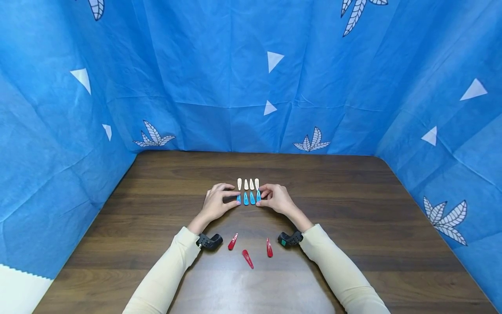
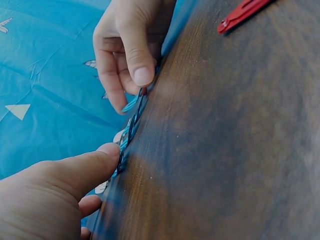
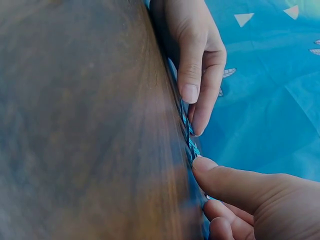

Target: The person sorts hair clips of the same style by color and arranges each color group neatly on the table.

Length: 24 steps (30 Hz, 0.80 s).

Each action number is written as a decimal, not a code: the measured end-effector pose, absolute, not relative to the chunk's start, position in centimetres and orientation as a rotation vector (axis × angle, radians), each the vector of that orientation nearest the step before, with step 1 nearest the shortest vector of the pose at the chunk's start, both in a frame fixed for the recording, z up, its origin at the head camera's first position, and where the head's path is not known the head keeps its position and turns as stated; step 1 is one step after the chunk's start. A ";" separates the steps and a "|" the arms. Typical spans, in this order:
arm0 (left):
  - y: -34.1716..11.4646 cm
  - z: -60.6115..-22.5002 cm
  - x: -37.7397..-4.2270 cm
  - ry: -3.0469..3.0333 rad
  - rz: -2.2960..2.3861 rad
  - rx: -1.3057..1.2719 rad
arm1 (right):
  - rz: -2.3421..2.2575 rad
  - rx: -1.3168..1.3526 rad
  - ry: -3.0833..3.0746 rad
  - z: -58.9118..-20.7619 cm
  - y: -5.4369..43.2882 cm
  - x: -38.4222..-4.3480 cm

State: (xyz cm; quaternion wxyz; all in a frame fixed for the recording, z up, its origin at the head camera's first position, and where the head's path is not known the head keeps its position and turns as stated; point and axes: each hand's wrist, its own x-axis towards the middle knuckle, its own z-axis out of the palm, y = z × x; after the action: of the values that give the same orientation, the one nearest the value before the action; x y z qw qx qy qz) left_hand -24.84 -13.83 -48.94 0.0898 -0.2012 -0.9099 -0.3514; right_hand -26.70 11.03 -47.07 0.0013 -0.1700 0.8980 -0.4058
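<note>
Several blue snap hair clips stand side by side in a short row on the table. My left hand [image 1: 215, 203] pinches the leftmost blue hair clip [image 1: 239, 199] between thumb and forefinger. At the row's other end, my right hand [image 1: 279, 199] has thumb and forefinger on the two ends of the rightmost blue hair clip [image 1: 258, 196]. Between the hands lie two more blue clips, one of them this middle clip [image 1: 246, 199]. Just behind is a matching row of cream clips [image 1: 252, 184]. In both wrist views the blue clips are seen edge-on, partly covered by fingers.
Three red hair clips lie scattered nearer the body: a left one [image 1: 233, 241], a middle one [image 1: 248, 259] and a right one [image 1: 269, 247], between the forearms. The brown wooden table [image 1: 353, 209] is bordered at the back and sides by a blue patterned cloth [image 1: 231, 78].
</note>
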 end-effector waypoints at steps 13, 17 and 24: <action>-14.0 -49.0 -24.9 -2.712 -1.042 -0.592 | -1.230 -0.560 2.867 -47.3 10.9 -26.9; -14.0 -49.0 -24.9 -2.708 -1.043 -0.591 | -1.207 -0.581 2.881 -47.4 10.9 -27.0; -14.0 -49.0 -24.9 -2.703 -1.041 -0.595 | -1.197 -0.566 2.887 -47.4 10.9 -26.8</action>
State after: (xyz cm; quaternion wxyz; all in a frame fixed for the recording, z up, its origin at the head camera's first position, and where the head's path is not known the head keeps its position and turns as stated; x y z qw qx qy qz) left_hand -24.87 -13.98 -49.02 0.0922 -0.2004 -0.9102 -0.3505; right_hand -26.85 10.94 -47.43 -0.0174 -0.1781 0.9089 -0.3767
